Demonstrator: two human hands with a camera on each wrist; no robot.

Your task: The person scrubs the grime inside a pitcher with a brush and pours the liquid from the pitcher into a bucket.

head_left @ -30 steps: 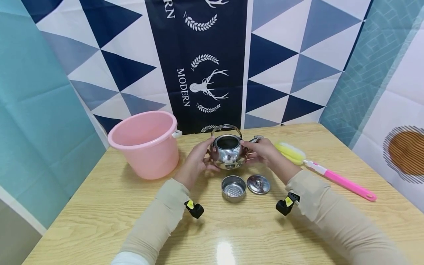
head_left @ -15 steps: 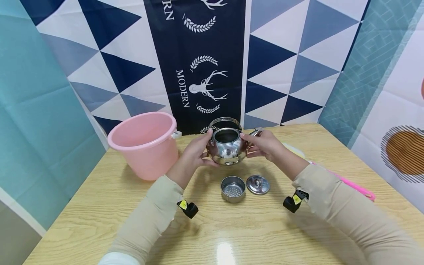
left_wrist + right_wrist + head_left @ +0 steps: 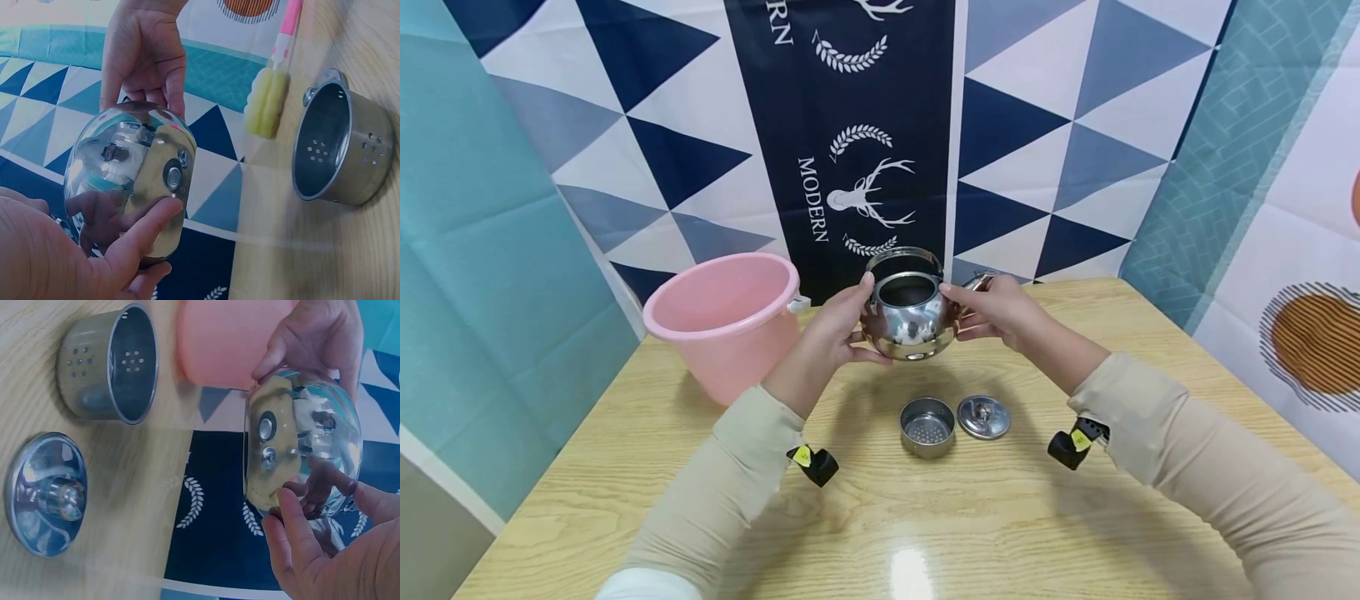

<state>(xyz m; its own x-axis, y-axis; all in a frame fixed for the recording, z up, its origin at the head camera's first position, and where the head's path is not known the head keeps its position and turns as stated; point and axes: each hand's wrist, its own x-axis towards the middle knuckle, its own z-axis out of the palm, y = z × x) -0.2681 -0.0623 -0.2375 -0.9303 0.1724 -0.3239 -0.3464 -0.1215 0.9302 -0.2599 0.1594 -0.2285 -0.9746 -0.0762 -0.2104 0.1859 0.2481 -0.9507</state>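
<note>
A shiny steel teapot [image 3: 910,329], its lid off and its mouth facing up, is held above the table between both hands. My left hand [image 3: 838,329] grips its left side, thumb up by the rim and fingers spread under the belly. Opposite it, my right hand [image 3: 1003,312] grips the spout side, thumb at the rim. The hoop handle [image 3: 904,252] stands up behind the mouth. Below on the table sit a perforated steel strainer [image 3: 927,451] and, just right of it, the round lid [image 3: 984,417], knob up.
At the back left stands a pink bucket [image 3: 737,358]. A yellow sponge brush [image 3: 267,103] with a pink handle lies on the table; in the head view the right arm hides it. Patterned cloth [image 3: 857,108] hangs behind the wooden table [image 3: 647,483].
Both hands have raised the teapot higher off the table, shifting it slightly left. The right arm now covers the brush in the head view. Strainer, lid and bucket have stayed put.
</note>
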